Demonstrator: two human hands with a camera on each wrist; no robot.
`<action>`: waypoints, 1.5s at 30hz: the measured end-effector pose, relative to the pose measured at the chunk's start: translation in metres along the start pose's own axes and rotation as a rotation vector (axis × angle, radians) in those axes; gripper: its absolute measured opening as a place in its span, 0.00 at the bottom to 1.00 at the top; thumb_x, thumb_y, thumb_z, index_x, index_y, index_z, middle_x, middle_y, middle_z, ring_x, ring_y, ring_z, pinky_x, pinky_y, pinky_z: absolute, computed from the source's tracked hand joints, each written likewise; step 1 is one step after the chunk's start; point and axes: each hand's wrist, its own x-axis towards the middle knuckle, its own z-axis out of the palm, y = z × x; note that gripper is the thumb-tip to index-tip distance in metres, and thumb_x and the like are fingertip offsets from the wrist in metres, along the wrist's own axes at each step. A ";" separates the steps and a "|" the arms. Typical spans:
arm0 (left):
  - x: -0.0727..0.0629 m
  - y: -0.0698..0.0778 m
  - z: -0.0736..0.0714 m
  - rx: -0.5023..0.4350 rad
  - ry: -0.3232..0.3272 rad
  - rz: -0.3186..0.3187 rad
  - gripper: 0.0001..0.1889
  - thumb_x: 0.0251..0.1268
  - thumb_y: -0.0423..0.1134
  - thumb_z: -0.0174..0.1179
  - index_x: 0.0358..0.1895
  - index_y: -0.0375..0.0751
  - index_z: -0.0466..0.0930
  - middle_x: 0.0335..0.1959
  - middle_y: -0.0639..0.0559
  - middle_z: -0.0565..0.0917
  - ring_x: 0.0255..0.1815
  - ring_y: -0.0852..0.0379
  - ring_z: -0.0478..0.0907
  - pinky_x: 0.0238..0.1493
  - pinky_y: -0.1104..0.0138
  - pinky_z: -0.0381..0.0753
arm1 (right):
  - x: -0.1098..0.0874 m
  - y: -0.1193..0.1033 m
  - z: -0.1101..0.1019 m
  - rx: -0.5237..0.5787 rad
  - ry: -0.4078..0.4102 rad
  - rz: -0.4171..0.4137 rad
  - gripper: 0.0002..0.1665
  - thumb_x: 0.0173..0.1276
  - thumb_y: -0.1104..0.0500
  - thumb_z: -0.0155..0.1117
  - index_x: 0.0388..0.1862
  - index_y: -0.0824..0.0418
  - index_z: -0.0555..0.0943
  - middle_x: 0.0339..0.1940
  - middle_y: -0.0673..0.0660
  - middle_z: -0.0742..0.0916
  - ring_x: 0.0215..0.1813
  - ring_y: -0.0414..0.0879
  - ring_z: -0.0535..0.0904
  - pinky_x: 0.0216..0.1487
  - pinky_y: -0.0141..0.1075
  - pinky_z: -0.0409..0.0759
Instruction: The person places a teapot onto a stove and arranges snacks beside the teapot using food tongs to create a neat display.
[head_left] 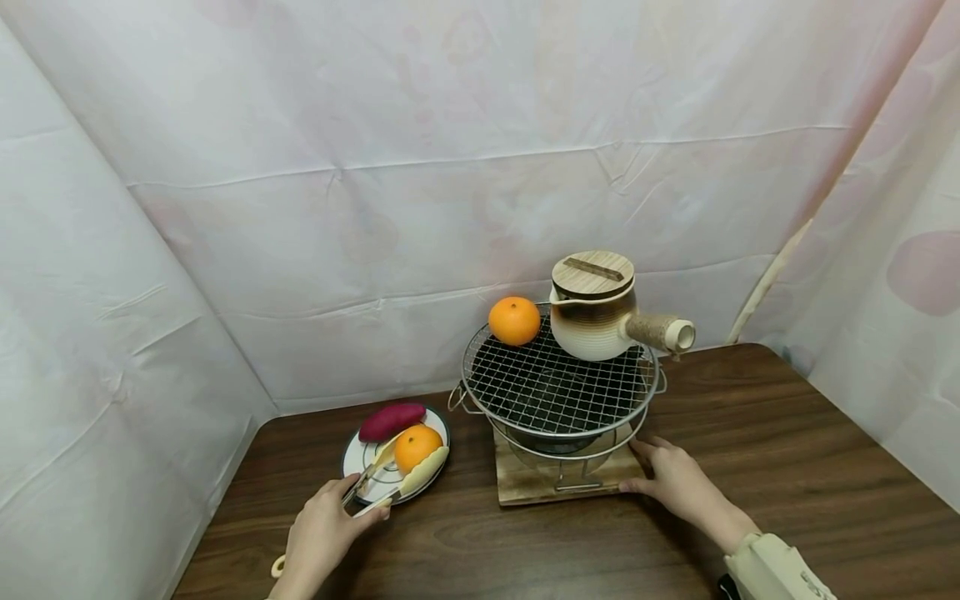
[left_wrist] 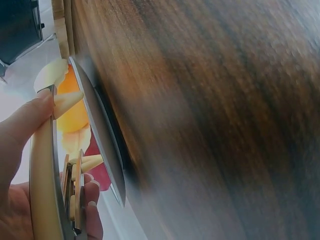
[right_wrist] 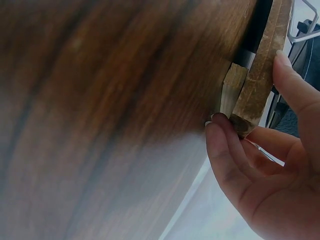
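My left hand holds a pair of tongs with cream scalloped tips, thumb on one arm and fingers round the other. The tips lie on either side of an orange; whether both press it, I cannot tell. That orange sits on a white plate beside a purple sweet potato. At the right, my right hand grips the corner of a wooden board, thumb on its front side and fingers round the right, also seen in the right wrist view. On this board stands a round wire grill.
On the grill, a second orange rests at the back left. A clay teapot with a wooden lid stands at the back right, its wrapped handle jutting right past the rim. Pale curtains hang behind the brown table.
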 end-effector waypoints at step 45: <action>0.009 0.004 -0.040 -0.088 0.128 0.032 0.47 0.47 0.72 0.62 0.64 0.39 0.73 0.56 0.36 0.80 0.34 0.48 0.83 0.34 0.48 0.79 | 0.001 0.000 -0.002 0.006 -0.036 0.015 0.49 0.48 0.40 0.74 0.57 0.76 0.76 0.55 0.78 0.79 0.55 0.71 0.78 0.53 0.58 0.77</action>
